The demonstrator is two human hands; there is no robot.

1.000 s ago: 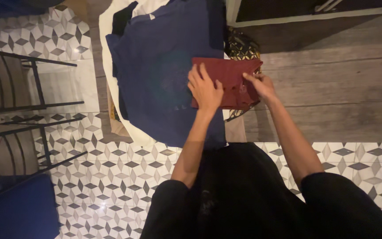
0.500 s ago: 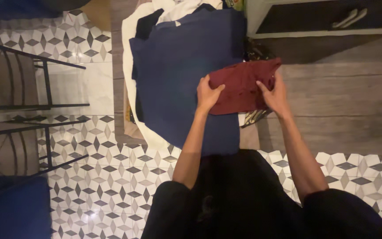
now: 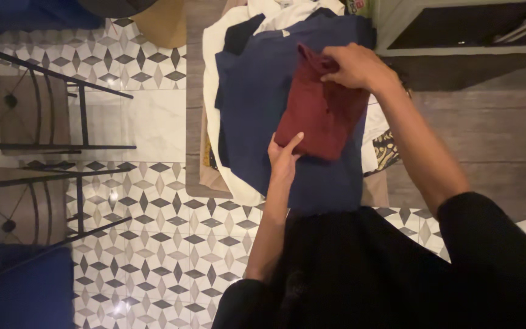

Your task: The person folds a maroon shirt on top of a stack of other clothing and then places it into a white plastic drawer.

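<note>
- The folded dark red garment lay tilted on top of a navy blue garment, its long side running from upper left to lower right.
- The right hand was at the red garment's upper end, fingers closed on a bunched fold of the cloth there.
- The left hand was at the lower left corner of the red garment, thumb and fingers pinching its edge, with the forearm reaching up from below.
- The navy blue garment was spread flat over a pile of clothes: a black piece showed at its upper left, and white fabric ran along the pile's left side and top.
- A patterned black-and-gold cloth stuck out from under the pile on the right, just beside the right forearm.
- The pile rested on a wooden surface that stretched off to the right.
- Left of the pile, the floor had a geometric tile pattern in white, grey and black.
- Black metal chair frames stood on those tiles, well apart from the hands.
- A blue object filled the lower left corner.
- The person's dark clothing filled the bottom of the view.
</note>
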